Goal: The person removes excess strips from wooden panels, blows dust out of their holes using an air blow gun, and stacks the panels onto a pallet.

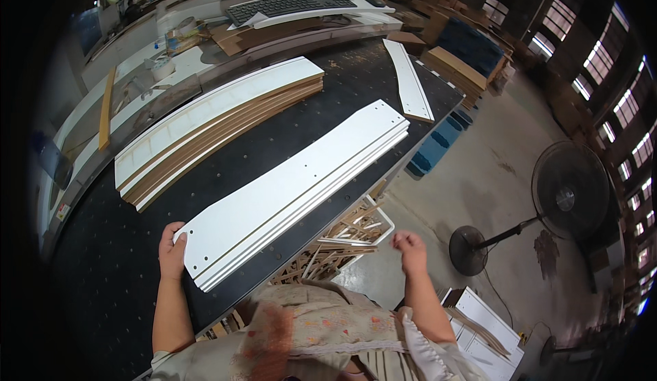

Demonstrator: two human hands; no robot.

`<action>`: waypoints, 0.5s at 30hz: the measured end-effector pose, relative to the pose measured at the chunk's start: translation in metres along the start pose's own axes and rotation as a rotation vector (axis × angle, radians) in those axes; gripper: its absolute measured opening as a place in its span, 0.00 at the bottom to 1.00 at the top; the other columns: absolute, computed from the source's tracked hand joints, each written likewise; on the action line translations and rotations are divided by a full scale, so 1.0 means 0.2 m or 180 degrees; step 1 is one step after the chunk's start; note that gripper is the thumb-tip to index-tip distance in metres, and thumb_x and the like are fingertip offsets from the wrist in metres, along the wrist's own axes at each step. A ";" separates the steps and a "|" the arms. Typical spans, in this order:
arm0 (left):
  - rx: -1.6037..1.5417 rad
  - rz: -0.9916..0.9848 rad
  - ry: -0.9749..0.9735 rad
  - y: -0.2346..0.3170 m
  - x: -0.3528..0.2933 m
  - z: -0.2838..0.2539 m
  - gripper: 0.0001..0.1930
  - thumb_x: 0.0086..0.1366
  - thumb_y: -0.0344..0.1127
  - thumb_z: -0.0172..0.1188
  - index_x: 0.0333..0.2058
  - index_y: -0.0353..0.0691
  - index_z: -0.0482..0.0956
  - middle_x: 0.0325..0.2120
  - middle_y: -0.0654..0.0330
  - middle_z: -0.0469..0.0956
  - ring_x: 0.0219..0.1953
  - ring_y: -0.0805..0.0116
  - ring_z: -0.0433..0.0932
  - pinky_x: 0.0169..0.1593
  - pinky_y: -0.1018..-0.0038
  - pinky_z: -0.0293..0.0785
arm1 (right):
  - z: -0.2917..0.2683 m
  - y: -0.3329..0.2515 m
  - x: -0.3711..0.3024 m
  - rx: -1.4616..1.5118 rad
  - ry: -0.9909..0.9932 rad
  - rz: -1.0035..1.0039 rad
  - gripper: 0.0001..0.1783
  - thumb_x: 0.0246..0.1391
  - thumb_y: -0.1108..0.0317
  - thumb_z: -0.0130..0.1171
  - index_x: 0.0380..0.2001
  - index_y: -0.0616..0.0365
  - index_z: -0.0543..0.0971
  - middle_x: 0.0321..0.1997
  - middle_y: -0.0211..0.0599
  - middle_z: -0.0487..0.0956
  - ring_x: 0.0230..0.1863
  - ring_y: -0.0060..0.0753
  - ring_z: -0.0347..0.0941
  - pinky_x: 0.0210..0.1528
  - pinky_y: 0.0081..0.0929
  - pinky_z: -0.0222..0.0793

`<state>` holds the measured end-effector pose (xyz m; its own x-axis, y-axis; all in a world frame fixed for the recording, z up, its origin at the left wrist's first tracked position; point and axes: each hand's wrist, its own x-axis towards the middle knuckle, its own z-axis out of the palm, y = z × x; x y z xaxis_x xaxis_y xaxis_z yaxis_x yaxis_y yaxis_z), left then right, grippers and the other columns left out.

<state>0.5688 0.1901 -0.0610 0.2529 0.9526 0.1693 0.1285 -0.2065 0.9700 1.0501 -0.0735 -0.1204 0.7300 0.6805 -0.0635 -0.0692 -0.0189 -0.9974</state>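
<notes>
My left hand [172, 249] grips the near left corner of a short stack of white panels [294, 179], thumb on the edge and fingers round the end. The panels lie slantwise on a black table [356, 80]; the top one has small drilled holes, a long groove and one curved side. My right hand [410, 249] hangs in the air beyond the table's front edge, apart from the panels. Its fingers are curled in, with nothing seen in them. Behind the panels lies a taller stack of curved boards [219, 110], white on top with brown edges.
A single white board [409, 83] lies at the table's far right. Below the front edge, a white bin [389, 225] holds wood offcuts. A standing fan [568, 193] is on the floor at right, near more white panels [486, 312]. A keyboard [291, 8] sits at the back.
</notes>
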 end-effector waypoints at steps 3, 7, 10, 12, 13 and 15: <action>-0.0103 0.0007 0.0744 0.02 -0.05 0.04 0.16 0.62 0.28 0.49 0.49 0.35 0.66 0.46 0.56 0.69 0.49 0.69 0.67 0.54 0.76 0.60 | -0.06 -0.14 0.39 -0.0234 0.0361 -0.0559 0.07 0.51 0.70 0.53 0.30 0.63 0.75 0.25 0.32 0.74 0.26 0.22 0.66 0.32 0.21 0.63; -0.0716 -0.0725 0.1602 0.20 -0.32 0.15 0.22 0.64 0.31 0.47 0.56 0.33 0.60 0.53 0.51 0.65 0.54 0.66 0.64 0.57 0.74 0.58 | 0.04 -0.43 0.86 -0.0247 0.0621 -0.1124 0.12 0.51 0.67 0.54 0.38 0.64 0.75 0.34 0.34 0.76 0.35 0.24 0.70 0.39 0.21 0.65; -0.0796 -0.0704 0.1491 0.20 -0.46 0.23 0.24 0.63 0.31 0.47 0.57 0.31 0.58 0.54 0.50 0.64 0.55 0.65 0.64 0.57 0.73 0.58 | 0.06 -0.47 1.21 -0.0304 0.0752 -0.1098 0.18 0.51 0.65 0.55 0.43 0.64 0.74 0.39 0.38 0.77 0.41 0.28 0.71 0.44 0.23 0.66; -0.0564 -0.0702 0.1337 0.25 -0.51 0.31 0.26 0.61 0.28 0.49 0.58 0.29 0.56 0.54 0.50 0.63 0.55 0.64 0.64 0.57 0.73 0.56 | 0.11 -0.50 1.37 -0.0623 0.0835 -0.0840 0.20 0.49 0.65 0.55 0.46 0.63 0.73 0.42 0.41 0.76 0.44 0.32 0.72 0.46 0.25 0.65; -0.0536 -0.0704 0.1386 0.28 -0.53 0.33 0.26 0.61 0.28 0.49 0.58 0.29 0.56 0.54 0.50 0.63 0.55 0.64 0.64 0.57 0.73 0.56 | 0.13 -0.52 1.42 -0.0605 0.0784 -0.0825 0.20 0.49 0.65 0.55 0.46 0.63 0.73 0.42 0.41 0.76 0.44 0.32 0.72 0.46 0.25 0.65; 0.0130 -0.0865 0.1289 0.33 -0.55 0.37 0.28 0.59 0.27 0.52 0.58 0.29 0.55 0.54 0.50 0.64 0.54 0.64 0.64 0.57 0.74 0.56 | 0.12 -0.55 1.51 -0.1143 0.0220 -0.0299 0.22 0.49 0.73 0.50 0.50 0.66 0.69 0.49 0.42 0.72 0.51 0.36 0.67 0.52 0.26 0.60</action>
<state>0.6212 0.0557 -0.0283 -0.1873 0.9819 -0.0269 0.1778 0.0608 0.9822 1.2607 0.1519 -0.0284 0.7669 0.6406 0.0389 0.2341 -0.2228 -0.9463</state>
